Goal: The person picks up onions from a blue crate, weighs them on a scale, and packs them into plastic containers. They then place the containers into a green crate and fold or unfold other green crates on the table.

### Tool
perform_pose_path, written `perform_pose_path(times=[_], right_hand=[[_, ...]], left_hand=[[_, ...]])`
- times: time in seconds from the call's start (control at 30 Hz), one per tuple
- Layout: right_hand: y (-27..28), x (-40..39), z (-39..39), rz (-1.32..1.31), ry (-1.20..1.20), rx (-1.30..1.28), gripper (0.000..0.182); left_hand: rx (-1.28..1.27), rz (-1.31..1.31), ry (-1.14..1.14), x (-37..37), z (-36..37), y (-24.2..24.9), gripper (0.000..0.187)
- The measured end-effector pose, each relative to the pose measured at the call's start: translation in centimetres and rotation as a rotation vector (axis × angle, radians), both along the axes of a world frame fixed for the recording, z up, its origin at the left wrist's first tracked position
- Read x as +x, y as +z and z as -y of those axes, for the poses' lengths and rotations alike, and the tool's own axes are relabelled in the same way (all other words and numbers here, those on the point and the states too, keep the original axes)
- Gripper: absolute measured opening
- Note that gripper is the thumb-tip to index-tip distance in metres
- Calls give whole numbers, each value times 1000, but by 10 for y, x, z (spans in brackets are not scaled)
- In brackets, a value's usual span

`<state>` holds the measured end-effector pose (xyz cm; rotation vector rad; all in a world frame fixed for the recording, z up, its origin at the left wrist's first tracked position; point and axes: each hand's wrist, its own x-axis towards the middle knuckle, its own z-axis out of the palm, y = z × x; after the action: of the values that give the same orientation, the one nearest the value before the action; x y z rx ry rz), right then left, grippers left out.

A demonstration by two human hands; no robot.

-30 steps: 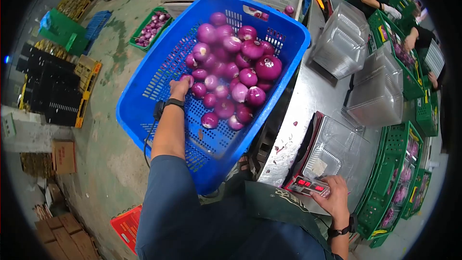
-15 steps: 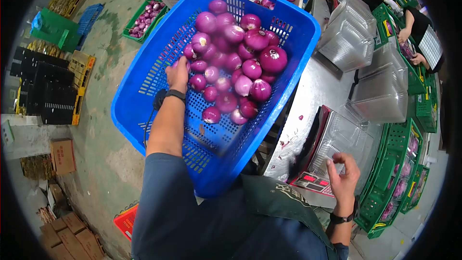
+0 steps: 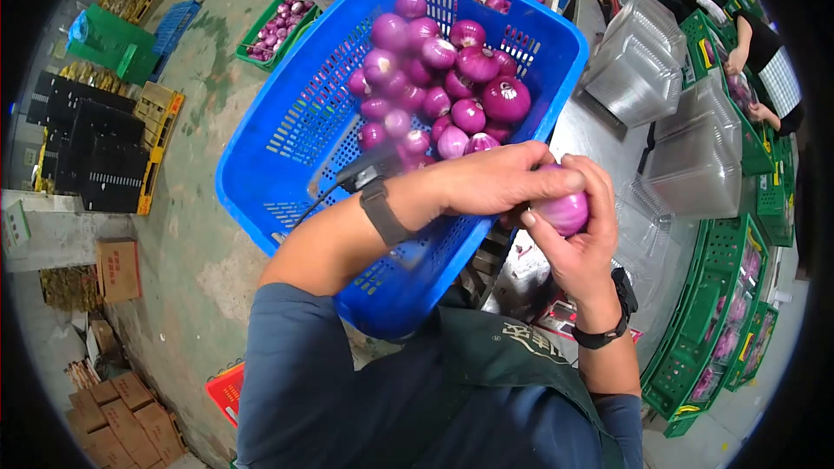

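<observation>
A purple onion (image 3: 565,212) is between my two hands, just past the right edge of the blue basket (image 3: 248,169). My right hand (image 3: 591,247) wraps its fingers round the onion from the right and below. Reaching across the basket, my left hand (image 3: 512,181) presses its thumb on the onion's top, its other fingers mostly hidden behind. Many peeled purple onions (image 3: 469,78) lie in the upper part of the basket. Beneath my hands is a metal table (image 3: 578,135) with bits of onion skin, and a red-edged scale (image 3: 556,317) partly covered by my right wrist.
Stacks of clear plastic trays (image 3: 695,156) stand on the table at the right. Green crates (image 3: 695,321) line the far right, where co-workers' hands (image 3: 738,61) are busy. A green crate of onions (image 3: 276,30) sits on the floor beyond the basket.
My left hand has left the onions in the basket and moved right to the onion at my right hand. My right hand has risen and closed round that onion.
</observation>
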<state>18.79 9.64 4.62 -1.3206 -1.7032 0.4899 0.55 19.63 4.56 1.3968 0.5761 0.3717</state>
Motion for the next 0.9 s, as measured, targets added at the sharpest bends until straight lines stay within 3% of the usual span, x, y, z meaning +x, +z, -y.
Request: perform_pose_path(times=[0.03, 0.07, 0.1, 0.13, 0.2, 0.33, 0.4, 0.43, 0.53, 0.67, 0.77, 0.87, 0.9], right_hand=[[-6, 9, 4, -94, -2, -60, 77], [-10, 13, 11, -191, -5, -126, 75], [-4, 13, 20, -533, -51, -268, 69], [-4, 24, 26, -571, -101, -255, 67], [-8, 49, 42, -754, -168, -326, 69], [-17, 87, 78, -831, -295, -332, 69], [-25, 101, 92, -844, -374, -335, 68], [-29, 106, 99, -857, -427, -341, 67], [-35, 118, 113, -847, -520, -355, 65], [-38, 121, 115, -840, -551, -355, 63], [-38, 120, 112, -828, -553, -332, 62], [-37, 121, 112, -829, -549, -331, 62], [-38, 122, 113, -832, -549, -332, 62]], left_hand=[[-173, -82, -71, -9, -9, 15, 64], [-172, -157, 26, -22, -22, 26, 62], [-102, -212, 190, -35, -40, 9, 55], [324, -304, 361, -53, -63, -23, 45], [421, -722, 585, -103, -102, -67, 47], [282, -1181, 738, -191, -120, -207, 74], [99, -1090, 851, -197, -105, -237, 86], [-125, -1007, 877, -196, -104, -245, 87], [-12, -1015, 942, -194, -104, -276, 98], [48, -933, 928, -197, -97, -264, 81], [-369, -609, 886, -215, -99, -260, 60], [-626, -273, 787, -225, -94, -228, 39], [-621, -280, 749, -225, -93, -220, 36]])
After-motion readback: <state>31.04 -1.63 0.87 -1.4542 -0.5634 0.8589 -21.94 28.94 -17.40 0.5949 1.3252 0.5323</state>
